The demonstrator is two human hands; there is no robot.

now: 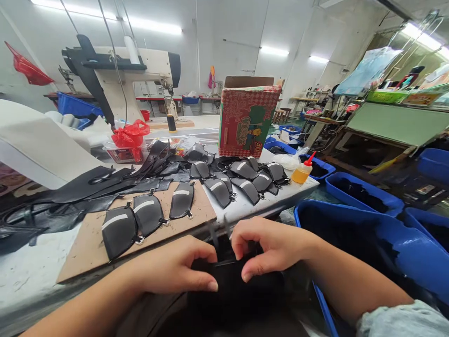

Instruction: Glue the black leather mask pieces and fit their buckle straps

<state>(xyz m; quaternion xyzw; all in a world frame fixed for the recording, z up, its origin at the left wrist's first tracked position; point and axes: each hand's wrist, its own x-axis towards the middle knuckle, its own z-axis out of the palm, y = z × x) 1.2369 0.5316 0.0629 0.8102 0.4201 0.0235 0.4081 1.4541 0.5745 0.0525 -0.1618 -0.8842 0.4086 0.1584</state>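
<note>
Left hand: here's mine (185,267), curled in over my lap, thumb and fingers parted around the near side of a dark strappy piece; I can't tell whether it's pinching it.
Right hand: this one (263,248) is just across from the left, fingers bent down, thumb apart from them; again, no telling if anything's gripped.
Black strappy piece: it's right between my hands (224,264), a thin edge catching light and blurred straps rising beyond; its lower part melts into the dark of my lap.
Brown board: just beyond my left hand (87,243), lying on the table (45,262), with three dark grey cup panels (147,215) on it, each showing a pale strip and metal rings.
Heap of cup panels: straight past my hands (220,189), more of the same, overlapping on the white tabletop.
Black leather straps: out to the left of the board (63,213), a tangled spread.
Glue bottle: beyond my right hand (301,173), amber liquid, red nozzle.
Blue bins: right of my right arm (365,220), dark material inside.
Carton: red and green, upright behind the heap (242,121).
Red plastic bag: farther off, left (129,138), on a clear tub.
Sewing machine: behind that bag (140,70), white and black.
</note>
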